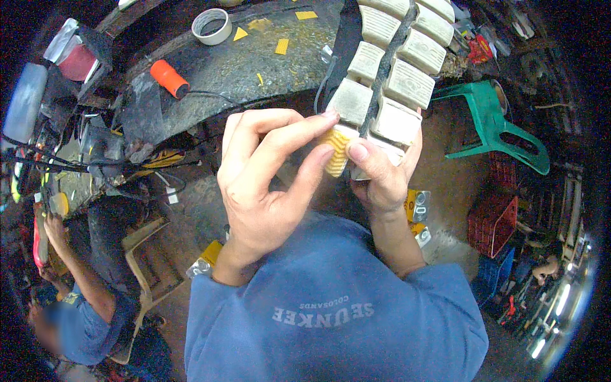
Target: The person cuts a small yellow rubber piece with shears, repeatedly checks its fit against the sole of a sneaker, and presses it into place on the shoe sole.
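Observation:
A shoe (410, 83) is held sole up in front of me, with thick off-white tread blocks in two rows and a dark groove between them. My right hand (385, 172) grips its near end, the thumb over the edge and the other fingers mostly hidden behind. Between the thumb and fingers of my left hand (264, 175) is a small yellow piece with wavy ridges (336, 155). It lies against the near left corner of the sole, beside my right thumb. The left forefinger reaches up to the adjoining tread block.
On the dark workbench (146, 114) ahead lie a tape roll (211, 27), an orange cylindrical thing with a cord (169, 77) and yellow scraps (281, 46). To the right are a green plastic chair (487, 118), a red crate (493, 223) and a blue crate (493, 274). Another person (86, 315) works at left.

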Tool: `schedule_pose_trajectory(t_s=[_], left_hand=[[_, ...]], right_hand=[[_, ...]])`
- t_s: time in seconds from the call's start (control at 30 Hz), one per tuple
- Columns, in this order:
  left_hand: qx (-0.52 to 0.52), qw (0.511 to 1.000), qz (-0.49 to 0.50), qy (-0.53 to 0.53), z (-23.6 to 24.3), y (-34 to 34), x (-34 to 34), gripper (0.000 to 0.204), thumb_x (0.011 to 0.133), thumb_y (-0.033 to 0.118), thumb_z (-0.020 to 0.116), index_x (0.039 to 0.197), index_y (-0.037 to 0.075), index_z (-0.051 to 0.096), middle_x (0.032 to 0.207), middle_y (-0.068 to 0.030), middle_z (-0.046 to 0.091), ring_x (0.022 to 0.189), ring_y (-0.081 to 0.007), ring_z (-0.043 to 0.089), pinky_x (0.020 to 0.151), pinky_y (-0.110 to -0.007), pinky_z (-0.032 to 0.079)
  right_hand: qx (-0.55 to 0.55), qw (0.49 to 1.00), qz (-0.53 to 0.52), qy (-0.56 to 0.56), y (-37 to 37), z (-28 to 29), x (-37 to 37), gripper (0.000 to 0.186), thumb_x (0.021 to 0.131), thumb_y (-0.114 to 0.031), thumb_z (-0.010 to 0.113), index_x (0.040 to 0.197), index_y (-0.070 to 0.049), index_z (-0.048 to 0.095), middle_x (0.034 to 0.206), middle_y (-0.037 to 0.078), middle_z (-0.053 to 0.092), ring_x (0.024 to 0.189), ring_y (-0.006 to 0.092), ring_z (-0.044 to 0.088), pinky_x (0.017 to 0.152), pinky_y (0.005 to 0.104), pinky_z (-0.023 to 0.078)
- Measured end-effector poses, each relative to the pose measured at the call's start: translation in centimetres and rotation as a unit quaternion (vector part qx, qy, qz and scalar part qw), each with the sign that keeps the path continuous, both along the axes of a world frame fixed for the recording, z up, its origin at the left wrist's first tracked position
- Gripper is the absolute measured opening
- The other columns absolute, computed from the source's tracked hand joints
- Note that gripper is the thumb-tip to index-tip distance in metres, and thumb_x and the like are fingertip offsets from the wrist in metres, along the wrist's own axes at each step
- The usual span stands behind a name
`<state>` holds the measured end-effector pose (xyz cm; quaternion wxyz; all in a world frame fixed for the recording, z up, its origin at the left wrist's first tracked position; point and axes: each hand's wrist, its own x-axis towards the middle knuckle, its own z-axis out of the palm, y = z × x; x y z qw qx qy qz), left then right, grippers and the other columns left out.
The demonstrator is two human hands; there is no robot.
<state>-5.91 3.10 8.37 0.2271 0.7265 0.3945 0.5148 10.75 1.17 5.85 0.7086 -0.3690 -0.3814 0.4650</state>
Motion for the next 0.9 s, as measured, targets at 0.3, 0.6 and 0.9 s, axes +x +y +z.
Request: schedule_pose_trajectory(t_s=[0.3, 0.6, 0.9], left_hand=[[0.001, 0.999, -0.033, 0.002, 0.7, 0.5, -0.4, 0.029, 0.075, 0.005, 0.083, 0.103, 0.012, 0.077, 0.099, -0.007, 0.067, 0.093, -0.0237, 0.062, 0.082, -0.034, 0.048], [-0.001, 0.999, -0.039, -0.017, 0.5, 0.6, -0.4, 0.029, 0.073, 0.003, 0.083, 0.1, 0.012, 0.077, 0.099, -0.0071, 0.067, 0.092, -0.0233, 0.062, 0.08, -0.034, 0.048], [0.016, 0.999, -0.039, -0.006, 0.3, 0.5, -0.7, 0.028, 0.072, 0.001, 0.084, 0.097, 0.011, 0.077, 0.098, -0.0071, 0.068, 0.09, -0.023, 0.063, 0.077, -0.033, 0.05]], right_hand=[[-0.023, 1.0, -0.012, 0.002, -0.8, -0.2, 0.0, 0.102, 0.071, 0.002, 0.085, 0.153, 0.005, 0.024, 0.135, 0.023, 0.058, 0.119, 0.0346, 0.065, 0.101, 0.0463, 0.055], [-0.042, 0.999, -0.024, -0.012, -1.3, -0.6, 0.1, 0.114, 0.068, 0.002, 0.089, 0.157, 0.005, 0.017, 0.139, 0.024, 0.055, 0.122, 0.0355, 0.063, 0.103, 0.0484, 0.054], [-0.042, 0.999, 0.002, -0.017, -0.7, 0.2, 0.2, 0.115, 0.067, 0.002, 0.09, 0.156, 0.005, 0.018, 0.137, 0.024, 0.057, 0.121, 0.0356, 0.064, 0.102, 0.0486, 0.055]])
